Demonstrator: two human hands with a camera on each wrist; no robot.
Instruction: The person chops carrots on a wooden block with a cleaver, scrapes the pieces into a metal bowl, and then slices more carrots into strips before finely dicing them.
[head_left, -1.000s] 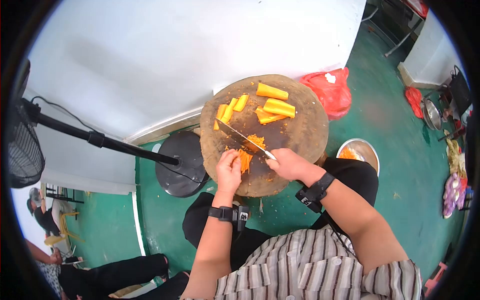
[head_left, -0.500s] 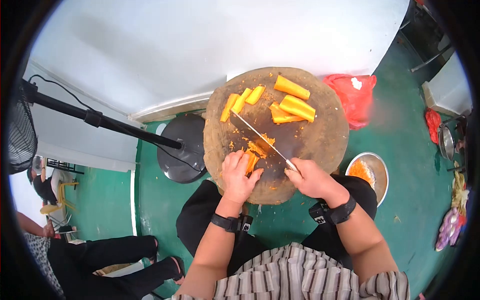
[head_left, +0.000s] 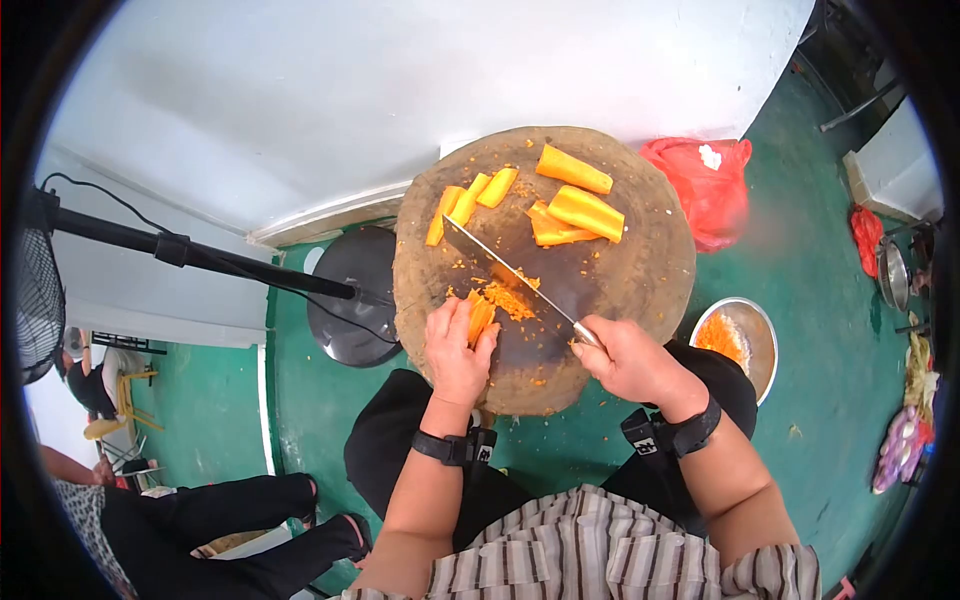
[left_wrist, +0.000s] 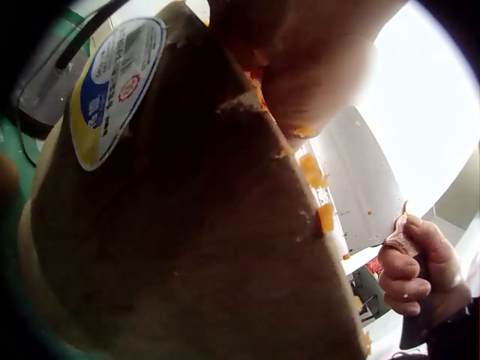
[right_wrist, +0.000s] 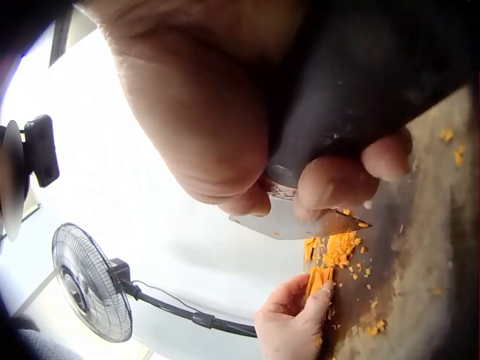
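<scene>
My left hand (head_left: 458,355) holds a bundle of orange carrot strips (head_left: 481,316) on the round wooden chopping block (head_left: 640,280), with its thumb on one side and fingers on the other. A cleaver (head_left: 508,266) slants across the middle of the block, just right of the bundle. Its dark handle (left_wrist: 417,307) is gripped by my right hand (head_left: 632,362), fingers curled round it. Finely chopped carrot (right_wrist: 341,249) lies between the bundle and the blade. Long carrot pieces (head_left: 586,212) rest at the far right of the block, and narrower ones (head_left: 468,200) at the far left.
A metal bowl (head_left: 768,352) holding shredded carrot sits right of the block. A red plastic bag (head_left: 715,205) is behind it on the floor. On the left stands a fan with a black pole (head_left: 230,262) and round base (head_left: 345,325). A white wall (head_left: 400,80) rises behind.
My left hand has turned and spread, its thumb now on the near side of the strips. The cleaver stays over the middle of the block, and the head view has shifted.
</scene>
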